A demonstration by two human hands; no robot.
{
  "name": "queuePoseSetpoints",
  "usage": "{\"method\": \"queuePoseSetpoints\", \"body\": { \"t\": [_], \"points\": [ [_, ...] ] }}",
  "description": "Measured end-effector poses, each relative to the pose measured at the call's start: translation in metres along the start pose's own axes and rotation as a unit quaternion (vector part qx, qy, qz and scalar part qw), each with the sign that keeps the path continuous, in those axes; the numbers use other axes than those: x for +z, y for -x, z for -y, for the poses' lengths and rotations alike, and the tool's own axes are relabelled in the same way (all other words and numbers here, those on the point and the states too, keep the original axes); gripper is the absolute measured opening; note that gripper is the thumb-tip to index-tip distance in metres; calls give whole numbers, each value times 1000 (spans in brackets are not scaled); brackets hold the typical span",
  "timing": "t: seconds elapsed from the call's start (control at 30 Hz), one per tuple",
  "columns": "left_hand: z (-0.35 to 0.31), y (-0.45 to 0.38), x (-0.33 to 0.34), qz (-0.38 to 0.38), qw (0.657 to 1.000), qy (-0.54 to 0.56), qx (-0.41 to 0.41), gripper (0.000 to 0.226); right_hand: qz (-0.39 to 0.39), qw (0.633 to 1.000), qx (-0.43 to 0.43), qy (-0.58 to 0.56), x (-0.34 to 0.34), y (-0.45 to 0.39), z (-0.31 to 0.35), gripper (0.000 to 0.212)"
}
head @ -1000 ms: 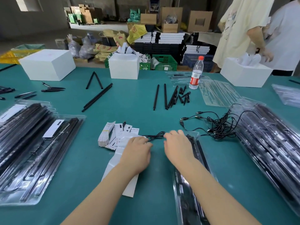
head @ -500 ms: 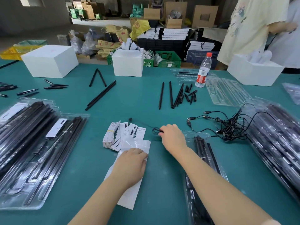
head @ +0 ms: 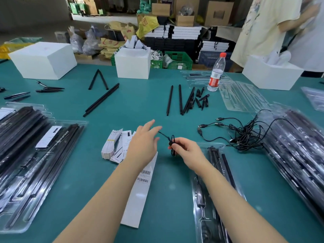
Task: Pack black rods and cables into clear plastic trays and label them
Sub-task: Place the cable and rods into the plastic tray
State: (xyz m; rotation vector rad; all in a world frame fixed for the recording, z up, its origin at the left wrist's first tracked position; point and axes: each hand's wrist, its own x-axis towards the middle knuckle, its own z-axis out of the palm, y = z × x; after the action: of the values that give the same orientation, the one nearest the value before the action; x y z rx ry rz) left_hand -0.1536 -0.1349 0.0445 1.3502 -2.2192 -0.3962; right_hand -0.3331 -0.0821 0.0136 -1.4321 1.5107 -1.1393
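Note:
My right hand pinches a small coiled black cable just above the green table, left of a clear tray holding black rods. One end of that cable runs up-left to my left hand, whose fingers are spread and touching it. Under my left wrist lies a long white label sheet with barcodes, beside a stack of white labels. Loose black rods lie further back in the middle. A tangle of black cables sits to the right.
Filled clear trays are piled at the left and right. Empty clear trays, a water bottle and three white boxes stand at the back. More rods lie back left. A person stands at back right.
My left hand lifted off the label sheet and reached forward to the cable end. My right hand raised the coiled cable slightly off the table and drew it a little to the right.

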Motion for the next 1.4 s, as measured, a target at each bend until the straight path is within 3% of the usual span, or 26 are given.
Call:
{"method": "queuePoseSetpoints", "body": {
  "t": [0.1,0.2,0.27,0.37,0.47,0.6,0.77,0.93,1.03,1.13,1.4],
  "points": [
    [-5,-17,-2,-23,998,-46,27,17,1,994,9,-107,-7,2,-5,15],
    [-19,-23,-4,-124,987,-62,77,10,-23,976,15,-218,-11,1,-11,14],
    [-30,-22,-4,-153,982,-60,90,13,-37,953,20,-301,-15,0,-14,12],
    [-49,-4,7,-133,989,43,52,11,-35,930,21,-364,-19,-3,-18,21],
    [-62,18,29,-114,978,176,3,26,-23,922,21,-387,-19,-5,-20,28],
    [-62,27,53,-60,979,191,-23,36,-19,932,18,-362,-17,-4,-20,19],
    [-51,29,64,-140,974,160,-71,41,-29,955,24,-293,-16,-4,-24,18],
    [-42,25,67,-73,990,105,-63,49,-41,955,20,-293,-14,-2,-19,18],
    [-38,24,69,-40,988,146,-41,61,-58,943,29,-327,-14,-2,-19,9],
    [-35,23,68,-36,981,187,-28,68,-50,945,33,-322,-14,-2,-18,13],
    [-30,18,64,-34,966,254,-44,65,-28,962,25,-269,-12,0,-21,23]
  ]
}}
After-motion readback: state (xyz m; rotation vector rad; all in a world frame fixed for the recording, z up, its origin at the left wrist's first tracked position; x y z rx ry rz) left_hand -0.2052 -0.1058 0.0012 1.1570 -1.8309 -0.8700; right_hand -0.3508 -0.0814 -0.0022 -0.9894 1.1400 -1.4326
